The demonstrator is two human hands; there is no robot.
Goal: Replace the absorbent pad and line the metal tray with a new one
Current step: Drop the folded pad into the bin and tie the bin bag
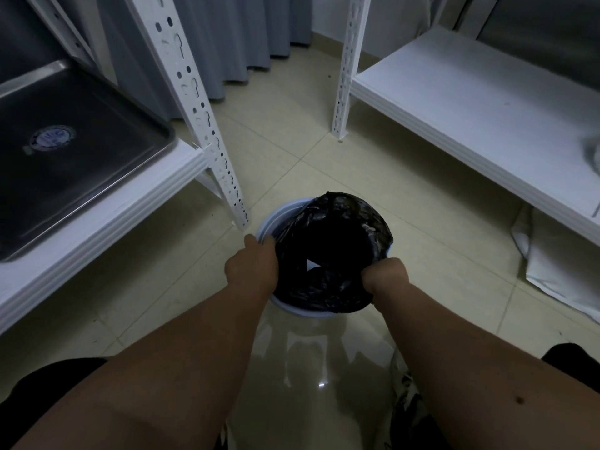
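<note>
On the floor between the shelves, both hands, left hand [251,266] and right hand [386,276], grip the crumpled black bin liner [331,251], fingers clamped. Disposal appears underway; the bare rectangular metal tray [81,151], far left, awaits lining.

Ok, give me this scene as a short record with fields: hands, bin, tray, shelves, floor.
hands: left hand and right hand each grip the black bag at its edge
bin: white bin on the floor, the bag partly inside it
tray: metal tray on the left shelf, no pad in it, round sticker on its base
shelves: right shelf holds white board
floor: pale tiles, white sheet under the right shelf
</note>
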